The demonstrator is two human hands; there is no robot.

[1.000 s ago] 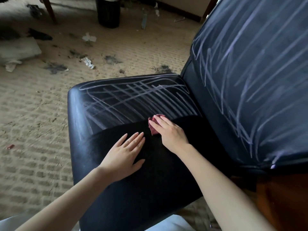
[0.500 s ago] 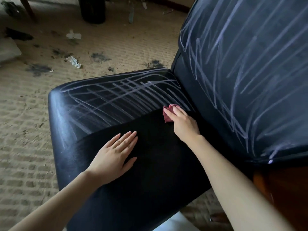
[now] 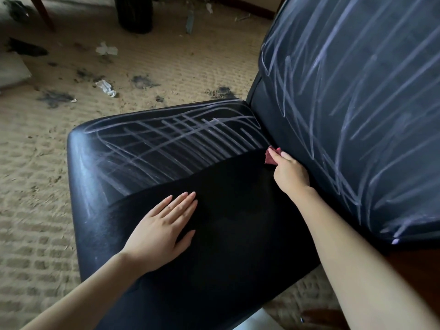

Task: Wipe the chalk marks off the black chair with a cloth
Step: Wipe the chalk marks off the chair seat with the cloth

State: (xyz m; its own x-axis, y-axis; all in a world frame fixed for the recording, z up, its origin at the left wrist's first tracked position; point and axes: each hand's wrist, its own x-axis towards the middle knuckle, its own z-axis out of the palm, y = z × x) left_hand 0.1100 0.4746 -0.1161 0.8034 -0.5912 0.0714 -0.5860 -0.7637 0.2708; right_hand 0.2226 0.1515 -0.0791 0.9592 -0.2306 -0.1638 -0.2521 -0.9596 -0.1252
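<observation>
The black chair's seat [image 3: 226,246] fills the middle of the head view. Its near half is plain black; white chalk marks [image 3: 171,141] cross its far half. The backrest [image 3: 357,103] on the right is streaked with chalk all over. My right hand [image 3: 289,172] presses a small dark red cloth [image 3: 270,157] onto the seat, right at the crease below the backrest. Most of the cloth is hidden under my fingers. My left hand [image 3: 162,227] lies flat on the clean part of the seat, fingers straight.
Beige carpet [image 3: 35,186] surrounds the chair, littered with dark stains and crumpled paper scraps [image 3: 106,88]. A dark cylindrical bin [image 3: 134,13] stands at the far edge, beside a wooden furniture leg [image 3: 42,13]. Brown wood [image 3: 416,277] shows under the backrest.
My right hand has slid the cloth rightwards across the seat to the crease at the backrest. The left hand has stayed flat in place. The view has shifted slightly.
</observation>
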